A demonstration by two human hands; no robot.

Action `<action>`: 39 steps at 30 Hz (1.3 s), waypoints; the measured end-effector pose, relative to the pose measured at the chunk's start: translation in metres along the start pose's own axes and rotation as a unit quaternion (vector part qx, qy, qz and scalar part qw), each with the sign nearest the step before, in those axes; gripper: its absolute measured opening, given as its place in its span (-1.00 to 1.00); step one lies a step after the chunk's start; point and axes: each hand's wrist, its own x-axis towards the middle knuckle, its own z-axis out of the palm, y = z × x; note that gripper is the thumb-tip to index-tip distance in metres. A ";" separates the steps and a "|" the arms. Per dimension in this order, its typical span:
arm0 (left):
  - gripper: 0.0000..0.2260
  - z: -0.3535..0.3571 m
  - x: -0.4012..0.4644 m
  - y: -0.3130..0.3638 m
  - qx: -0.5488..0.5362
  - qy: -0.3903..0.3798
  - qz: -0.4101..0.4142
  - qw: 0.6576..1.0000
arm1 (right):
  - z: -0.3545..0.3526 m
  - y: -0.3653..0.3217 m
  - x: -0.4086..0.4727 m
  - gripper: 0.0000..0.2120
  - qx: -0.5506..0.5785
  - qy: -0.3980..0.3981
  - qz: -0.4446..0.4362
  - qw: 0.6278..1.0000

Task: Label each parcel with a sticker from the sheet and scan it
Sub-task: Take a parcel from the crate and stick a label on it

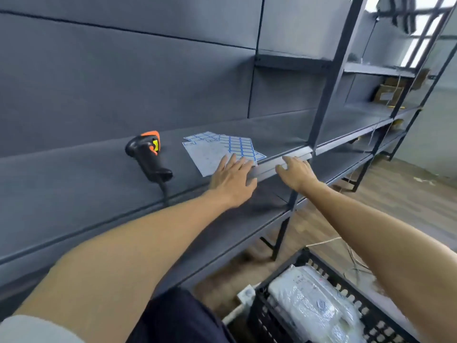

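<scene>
Sticker sheets (222, 148) on grey shelf (86, 184)

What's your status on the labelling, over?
Left hand open, fingers flat on the sticker sheets. Right hand open at the shelf edge. Scanner lying unused on the shelf. Parcels in the crate. Nothing blocking.

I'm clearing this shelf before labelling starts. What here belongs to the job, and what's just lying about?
Job: sticker sheets, scanner, parcels in the crate, left hand touching the sheets, right hand at the shelf edge.

Lying about: boxes on the far rack, cord on the floor.
</scene>
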 end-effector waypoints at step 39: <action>-0.55 -0.100 -0.596 -0.161 0.118 0.036 -0.736 0.665 | 0.084 -0.513 -0.403 -0.58 0.153 -0.325 -0.663 0.657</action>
